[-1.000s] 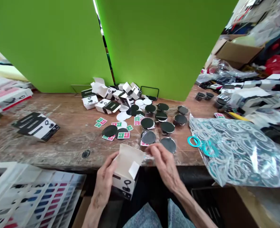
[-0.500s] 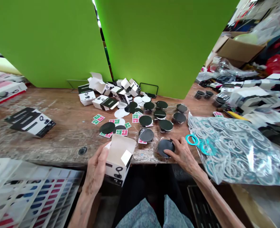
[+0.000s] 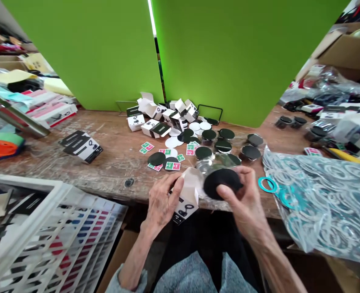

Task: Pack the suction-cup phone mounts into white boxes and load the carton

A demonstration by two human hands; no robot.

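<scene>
The right hand (image 3: 248,199) has just brought the black disc (image 3: 221,183) up off the bench (image 3: 112,175), pinched between thumb and fingers; it now sits just beside the raised flap of the white box (image 3: 187,205), which the left hand (image 3: 163,197) grips, so both pieces are in hand together; the box's print and the green-and-pink cards (image 3: 173,166) seem too small to read from here
</scene>
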